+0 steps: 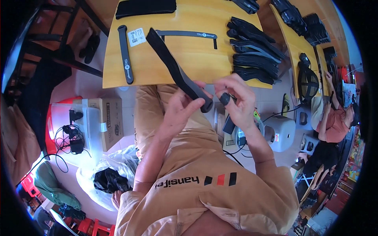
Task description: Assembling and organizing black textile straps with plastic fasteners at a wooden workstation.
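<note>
At picture centre, left hand (pixel 182 110) closed around the lower end of a long black strap (pixel 173 67); strap runs up toward 11 o'clock over the yellow table (pixel 193 59). Right hand (pixel 236 100), just at 3 o'clock of the left, pinches a small black piece (pixel 224 98) between thumb and fingers, near the strap's end. On the table: stack of black straps (pixel 254 51) at 1 o'clock, single black strip (pixel 125 53) at 10 o'clock, white label (pixel 137 37) beside it.
</note>
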Demonstrator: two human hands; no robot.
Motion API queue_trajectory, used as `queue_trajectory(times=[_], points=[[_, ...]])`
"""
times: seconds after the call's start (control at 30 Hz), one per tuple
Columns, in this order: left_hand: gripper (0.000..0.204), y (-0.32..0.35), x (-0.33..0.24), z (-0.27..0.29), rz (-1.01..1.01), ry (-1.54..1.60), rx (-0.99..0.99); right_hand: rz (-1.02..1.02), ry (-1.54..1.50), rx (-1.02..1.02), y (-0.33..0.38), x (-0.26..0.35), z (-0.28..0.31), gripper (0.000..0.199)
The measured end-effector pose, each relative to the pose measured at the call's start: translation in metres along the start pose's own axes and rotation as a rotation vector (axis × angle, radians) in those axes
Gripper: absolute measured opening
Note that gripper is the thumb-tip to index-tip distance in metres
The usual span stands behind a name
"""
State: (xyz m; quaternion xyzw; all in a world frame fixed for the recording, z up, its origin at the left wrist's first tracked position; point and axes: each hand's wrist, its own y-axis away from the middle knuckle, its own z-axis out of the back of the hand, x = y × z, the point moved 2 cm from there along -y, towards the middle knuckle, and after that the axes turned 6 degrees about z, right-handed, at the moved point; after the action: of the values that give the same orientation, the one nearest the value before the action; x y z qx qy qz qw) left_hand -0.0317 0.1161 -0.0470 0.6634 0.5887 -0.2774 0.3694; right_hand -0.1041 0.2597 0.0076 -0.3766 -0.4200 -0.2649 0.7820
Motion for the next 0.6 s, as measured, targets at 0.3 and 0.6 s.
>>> queue_trajectory(times=[0.3,0.6], points=[[0.043,0.015,0.032,-0.001,0.301,-0.188,0.382,-0.334,-0.118,0.359,-0.020,-0.003,-0.042,0.034],[0.056,0.027,-0.012,0.040,-0.015,-0.096,0.014,-0.184,0.042,0.563,-0.006,-0.008,-0.020,0.040]])
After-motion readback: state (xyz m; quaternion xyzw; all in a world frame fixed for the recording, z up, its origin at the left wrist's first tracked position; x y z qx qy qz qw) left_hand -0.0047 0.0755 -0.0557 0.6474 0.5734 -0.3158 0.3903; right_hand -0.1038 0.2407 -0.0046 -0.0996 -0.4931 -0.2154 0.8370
